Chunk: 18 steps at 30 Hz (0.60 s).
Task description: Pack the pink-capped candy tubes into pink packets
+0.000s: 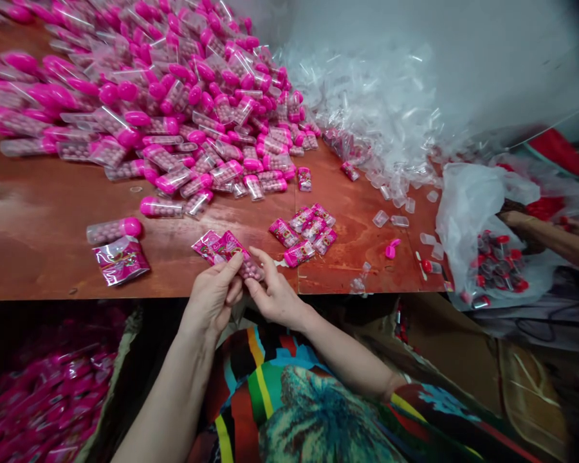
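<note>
Near the table's front edge, my left hand (217, 292) pinches a pink printed packet (230, 245). My right hand (275, 292) grips the near end of a clear tube of pink balls (251, 269), which lies against the packet between both hands. Another pink packet (208, 247) rests on the table just left of the held one. Further left sit a pink-capped tube (113, 230) and a flat pink packet (121, 260). A small group of pink packets (313, 228) lies beyond my right hand.
A large heap of pink-capped tubes (188, 96) covers the back left of the wooden table (38, 257). Clear empty tubes (367, 109) are piled at the back right. At right, another person's arm (550, 235) reaches by a plastic bag (468, 199). Pink packets (53, 392) fill a container below left.
</note>
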Tool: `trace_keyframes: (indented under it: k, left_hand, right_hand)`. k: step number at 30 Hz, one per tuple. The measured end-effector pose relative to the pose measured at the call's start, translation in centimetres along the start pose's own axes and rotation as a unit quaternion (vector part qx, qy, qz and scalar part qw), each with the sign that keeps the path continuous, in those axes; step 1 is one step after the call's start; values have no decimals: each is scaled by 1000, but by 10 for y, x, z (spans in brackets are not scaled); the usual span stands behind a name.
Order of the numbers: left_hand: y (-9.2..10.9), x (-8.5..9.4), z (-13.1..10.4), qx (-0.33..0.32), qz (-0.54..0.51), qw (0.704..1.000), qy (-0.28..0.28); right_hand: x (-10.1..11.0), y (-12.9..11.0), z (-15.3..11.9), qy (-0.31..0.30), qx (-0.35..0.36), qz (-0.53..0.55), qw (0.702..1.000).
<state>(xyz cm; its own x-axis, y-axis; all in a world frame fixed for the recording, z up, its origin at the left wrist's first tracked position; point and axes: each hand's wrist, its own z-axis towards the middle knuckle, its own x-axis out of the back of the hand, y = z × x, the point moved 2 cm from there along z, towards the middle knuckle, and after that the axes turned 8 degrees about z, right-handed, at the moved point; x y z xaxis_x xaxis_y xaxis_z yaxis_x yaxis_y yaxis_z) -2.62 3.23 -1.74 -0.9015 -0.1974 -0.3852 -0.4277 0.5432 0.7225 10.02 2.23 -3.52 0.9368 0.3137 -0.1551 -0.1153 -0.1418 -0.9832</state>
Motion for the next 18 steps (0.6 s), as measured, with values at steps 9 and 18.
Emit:
trace_keyframes:
  k: [9,18]
  left_hand:
    - [-13,-3,-10,44,37,997,-41]
    - [-14,-9,-6,20,49,997,-62]
  right_hand:
    - [8,-3,5,-63,-151,249,955]
    - [17,-7,4,-37,-68,78,994]
